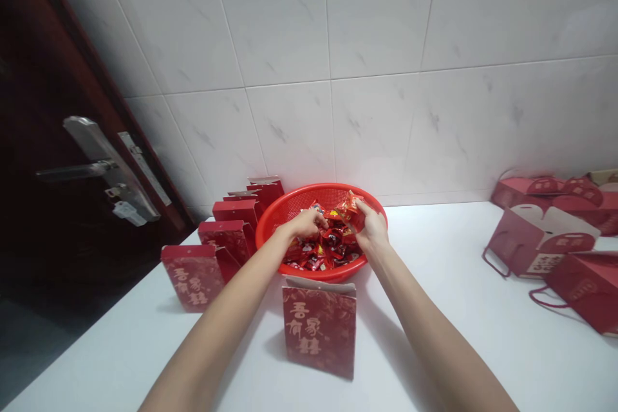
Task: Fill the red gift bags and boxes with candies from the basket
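A red plastic basket (270,230) holds many wrapped candies (316,256) in red, yellow and dark wrappers. My left hand (309,224) reaches into it over the candies, fingers bent and pressed together; what they grip, if anything, is too small to name. At the basket's right side my right hand (371,224) is closed around red candy packets (348,207). In front of the basket, between my forearms, a dark red box (320,335) with gold characters stands upright, its top flaps raised.
Several similar red boxes (193,277) stand in a row left of the basket. Pink and red boxes with cord handles (535,241) are at the right. A tiled wall (376,129) rises behind the white table (434,238). A dark door (43,116) is at the left.
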Available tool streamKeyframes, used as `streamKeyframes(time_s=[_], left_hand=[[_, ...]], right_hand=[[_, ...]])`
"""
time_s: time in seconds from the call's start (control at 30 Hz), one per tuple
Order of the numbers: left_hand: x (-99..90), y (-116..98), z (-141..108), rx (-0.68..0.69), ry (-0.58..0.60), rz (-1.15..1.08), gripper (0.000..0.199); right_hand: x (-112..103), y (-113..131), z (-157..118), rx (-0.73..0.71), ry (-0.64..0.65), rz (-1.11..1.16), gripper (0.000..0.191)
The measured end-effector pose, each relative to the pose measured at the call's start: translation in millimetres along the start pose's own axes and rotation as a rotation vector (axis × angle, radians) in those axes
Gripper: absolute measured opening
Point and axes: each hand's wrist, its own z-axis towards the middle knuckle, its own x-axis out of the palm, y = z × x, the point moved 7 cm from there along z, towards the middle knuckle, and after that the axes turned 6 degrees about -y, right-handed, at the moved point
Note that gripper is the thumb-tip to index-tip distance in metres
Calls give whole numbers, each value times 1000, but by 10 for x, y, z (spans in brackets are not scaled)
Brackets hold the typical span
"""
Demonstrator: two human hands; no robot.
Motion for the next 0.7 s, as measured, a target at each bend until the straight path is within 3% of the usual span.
streamKeyframes(time_s=[0.5,0.57,0.7], left_hand=[[-227,-6,-15,3,-290,81,45],[-173,-54,-16,42,-230,86,43],[122,-140,-61,103,88,79,32]], right_hand=[[-6,-5,0,-5,2,7,16],[-5,-7,-2,-2,3,5,17],[-3,-16,7,0,-2,0,16]])
